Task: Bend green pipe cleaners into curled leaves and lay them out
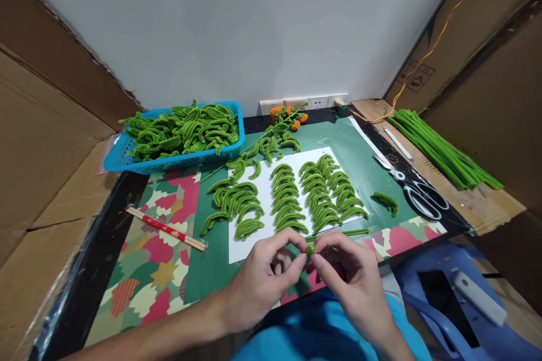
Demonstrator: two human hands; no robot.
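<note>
Between my left hand (271, 271) and my right hand (351, 273) is a small green fuzzy pipe-cleaner piece (311, 251), pinched by the fingertips of both. Its far side is partly hidden by my fingers. Just beyond lies a white sheet (263, 175) bearing rows of curved green pipe-cleaner leaves (288, 197). A straight green stem (355, 232) rests right behind my right hand. One loose green leaf (386, 202) lies to the right of the sheet.
A blue basket (178, 164) heaped with green leaves stands back left. Orange pipe-cleaner flowers (288, 115) lie by the wall. Wrapped chopsticks (167, 228) are at left. Scissors (417, 189), a white pen (398, 144) and a bundle of green pipe cleaners (444, 149) lie right.
</note>
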